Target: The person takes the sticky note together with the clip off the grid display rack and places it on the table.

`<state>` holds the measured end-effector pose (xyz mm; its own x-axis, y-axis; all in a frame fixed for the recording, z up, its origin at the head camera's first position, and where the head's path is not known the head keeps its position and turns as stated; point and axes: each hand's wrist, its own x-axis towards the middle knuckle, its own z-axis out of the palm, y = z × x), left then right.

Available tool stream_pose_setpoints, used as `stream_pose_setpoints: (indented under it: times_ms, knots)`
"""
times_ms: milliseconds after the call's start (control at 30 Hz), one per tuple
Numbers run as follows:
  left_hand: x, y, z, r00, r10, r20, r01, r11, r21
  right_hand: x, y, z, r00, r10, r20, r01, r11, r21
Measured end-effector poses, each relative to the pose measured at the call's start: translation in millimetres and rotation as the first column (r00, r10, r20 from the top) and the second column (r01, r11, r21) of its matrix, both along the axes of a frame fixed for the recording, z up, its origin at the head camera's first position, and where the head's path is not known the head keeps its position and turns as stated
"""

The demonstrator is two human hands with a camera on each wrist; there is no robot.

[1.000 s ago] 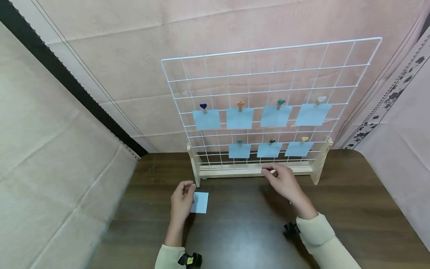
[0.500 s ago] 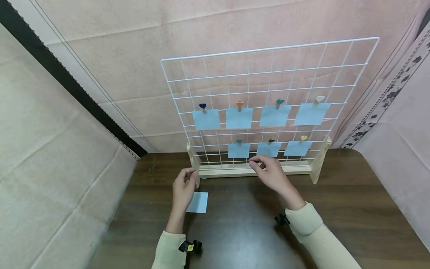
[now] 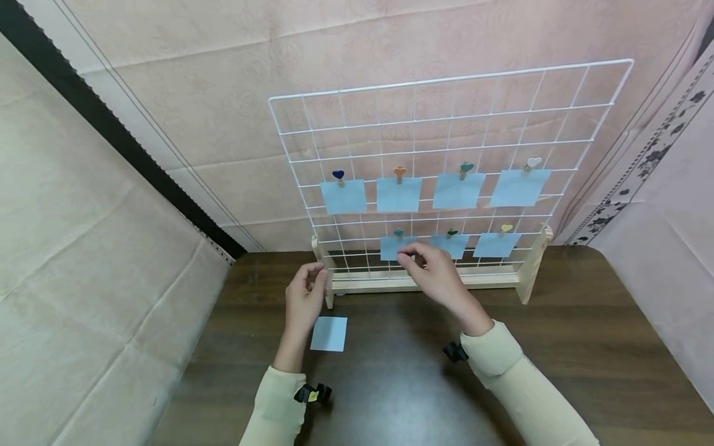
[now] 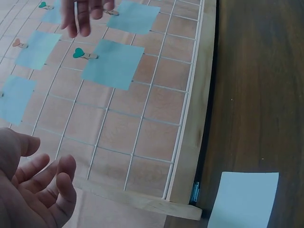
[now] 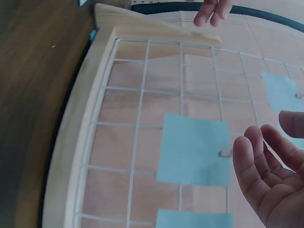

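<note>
My left hand [image 3: 304, 297] hovers beside the left wooden foot of a white wire grid rack [image 3: 357, 238]. In the left wrist view its thumb and loosely bent fingers [image 4: 66, 190] are apart, with nothing between them. My right hand [image 3: 437, 275] is raised in front of the lower row of notes, overlapping the lower-left blue note [image 3: 392, 246] in the head view. The right wrist view shows its fingers [image 5: 243, 154] loosely bent near a clipped note [image 5: 192, 149], nothing visible in them. A loose blue note [image 3: 329, 334] lies on the table below my left hand.
Blue notes hang in two rows, each under a small heart-topped clip such as the dark blue one [image 3: 338, 175] or the white one [image 3: 532, 163]. The rack's wooden base [image 3: 374, 285] stands at the back of the brown table [image 3: 385, 384]. Pale cloth [image 3: 167, 99] hangs behind.
My right hand has moved left and slightly up along the front of the rack. My left hand has risen a little, uncovering the loose blue note on the table.
</note>
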<state>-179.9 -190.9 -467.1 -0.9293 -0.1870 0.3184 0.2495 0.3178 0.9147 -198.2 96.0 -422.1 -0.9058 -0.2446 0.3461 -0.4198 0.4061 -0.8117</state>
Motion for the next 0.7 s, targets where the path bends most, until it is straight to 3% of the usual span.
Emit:
stream_pose_setpoints:
  times_ms: [700]
  knots:
    - [-9.1,9.6,18.4,0.997,-0.012,-0.076,0.014,1.000,0.017,-20.8,-21.8,43.6,0.998,0.058,0.006,-0.057,0.988,-0.141]
